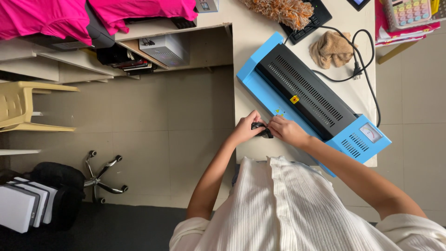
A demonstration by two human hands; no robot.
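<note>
Both hands meet at the front edge of the white worktop (251, 37), just beside the near side of the blue and black laminator (306, 93). The left hand (246, 128) and right hand (285, 130) each pinch a small black object (261, 129) held between them — its exact kind cannot be told. The object sits at about 7 o'clock from the laminator's middle. A black power cord (362, 69) curls at 2 o'clock of the machine, a tan cloth (331, 49) lies at 1 o'clock, and a fluffy duster (278, 11) rests at 12 o'clock. On the floor at 9 o'clock — a chair base (102, 174).
</note>
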